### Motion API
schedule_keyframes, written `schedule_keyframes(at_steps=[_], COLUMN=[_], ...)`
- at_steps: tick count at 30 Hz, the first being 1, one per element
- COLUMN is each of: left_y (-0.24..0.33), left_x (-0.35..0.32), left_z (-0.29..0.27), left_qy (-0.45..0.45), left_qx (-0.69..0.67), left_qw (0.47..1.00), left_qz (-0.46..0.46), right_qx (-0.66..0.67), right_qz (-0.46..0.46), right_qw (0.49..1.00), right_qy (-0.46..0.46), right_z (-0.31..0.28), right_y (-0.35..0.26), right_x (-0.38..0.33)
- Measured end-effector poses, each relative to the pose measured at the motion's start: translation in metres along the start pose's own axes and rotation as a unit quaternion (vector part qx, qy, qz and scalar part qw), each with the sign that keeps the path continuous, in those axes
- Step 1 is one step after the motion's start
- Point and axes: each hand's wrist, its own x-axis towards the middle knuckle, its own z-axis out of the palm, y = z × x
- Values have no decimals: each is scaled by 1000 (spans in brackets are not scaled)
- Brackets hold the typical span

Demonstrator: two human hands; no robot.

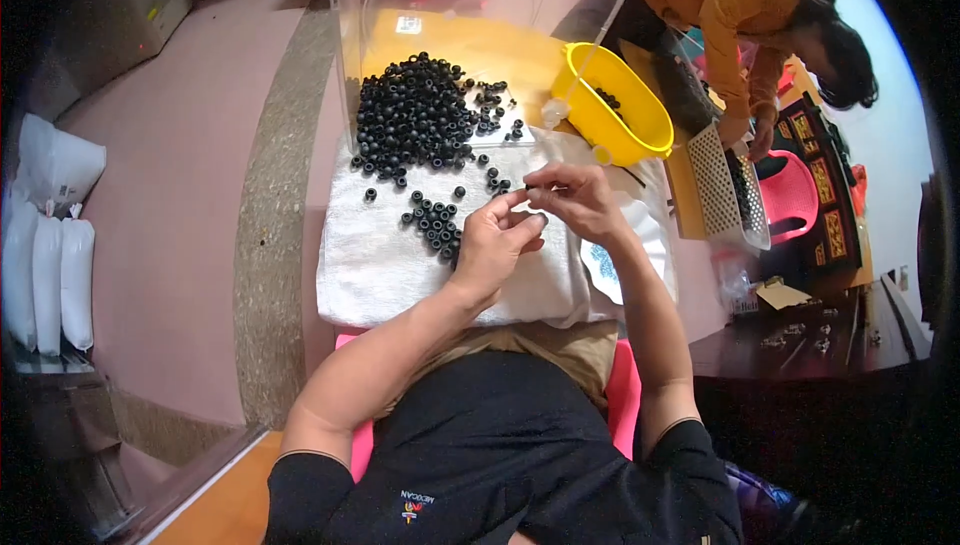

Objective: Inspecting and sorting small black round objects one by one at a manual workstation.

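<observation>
Over a white cloth [390, 290], my left hand [492, 245] and my right hand [582, 203] meet at the fingertips. My right thumb and index finger pinch a small dark piece [531, 188], which mostly hides behind the fingers. The fingers of my left hand are curled in a pinch right beside it; whatever lies between them is too small to make out. A loose group of black, ring-shaped round pieces [434, 223] lies next to my left hand. Beyond, a large heap of similar black pieces [412, 113] is spread at the mouth of a clear plastic bin [470, 7].
Right of the heap stands a yellow tub [625, 100] with a few dark pieces inside. A white plate with blue pattern [605, 270] lies beside my right forearm. Farther right, another person [735, 5] bends over a white perforated basket [722, 185] near a pink chair [790, 195].
</observation>
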Motion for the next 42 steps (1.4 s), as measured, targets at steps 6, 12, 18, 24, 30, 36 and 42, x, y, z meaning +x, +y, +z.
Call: schedule_keyframes(at_steps=[6, 12, 18, 24, 30, 36, 42], left_y=[-6, -12, -14, -12, -13, -15, -13], left_x=[-2, -2, -4, -4, -4, -4, -7], left_z=[4, 3, 3, 4, 2, 3, 7], left_qy=[-12, -23, -26, -43, -52, -62, -76], left_qx=[29, 45, 51, 59, 102, 130, 160], left_qw=[999, 999, 998, 997, 993, 989, 983], left_qz=[6, 16, 15, 22, 34, 42, 48], right_qx=[-42, -40, -34, -23, -47, -24, 3], right_qz=[17, -46, -51, -41, -47, -31, -29], right_qw=[998, 996, 994, 996, 993, 996, 998], right_qy=[34, 60, 87, 81, 93, 83, 61], right_z=[4, 9, 7, 4, 6, 5, 3], right_y=[-4, 11, 11, 11, 9, 8, 9], right_x=[-14, -18, -23, -27, -31, -37, -40])
